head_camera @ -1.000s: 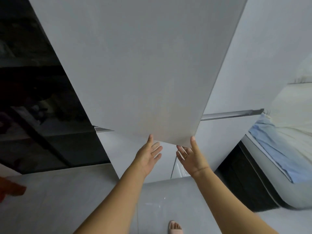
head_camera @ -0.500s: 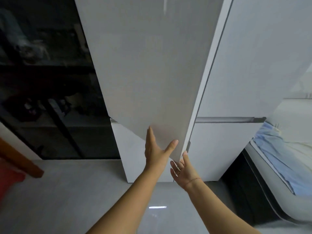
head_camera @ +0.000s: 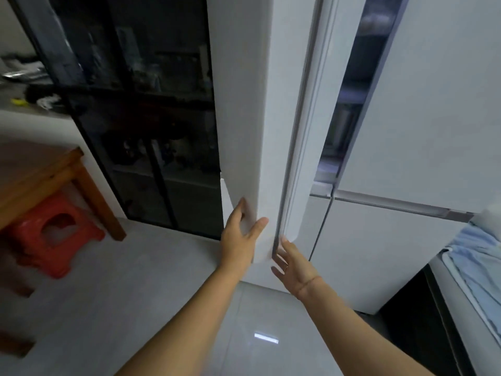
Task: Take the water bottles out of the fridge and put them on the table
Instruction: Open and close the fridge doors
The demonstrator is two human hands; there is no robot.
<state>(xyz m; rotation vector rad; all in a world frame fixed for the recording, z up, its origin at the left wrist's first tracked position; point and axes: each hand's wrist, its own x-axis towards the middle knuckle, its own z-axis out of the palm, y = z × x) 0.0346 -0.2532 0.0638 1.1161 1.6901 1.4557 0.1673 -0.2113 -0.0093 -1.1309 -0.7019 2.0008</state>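
The white fridge's upper left door [head_camera: 249,118] stands swung out edge-on toward me. My left hand [head_camera: 240,240] lies flat on its outer face near the bottom corner, thumb hooked round the edge. My right hand [head_camera: 291,263] is spread against the door's inner lower edge, fingers apart. A narrow gap [head_camera: 349,104] shows dim fridge shelves inside; I can make out no water bottles. The upper right door [head_camera: 433,104] is closed. A wooden table [head_camera: 40,175] shows its corner at the left.
A red plastic stool [head_camera: 54,234] sits under the table. A dark glass-fronted cabinet [head_camera: 151,118] stands left of the fridge. Pale blue cloth [head_camera: 477,267] lies over a white surface at the right. Grey tiled floor [head_camera: 135,308] lies below my arms.
The door has swung further open, from face-on to nearly edge-on, exposing the fridge interior. My view turned left, bringing the table and stool into sight. Both hands stayed at the door's bottom corner.
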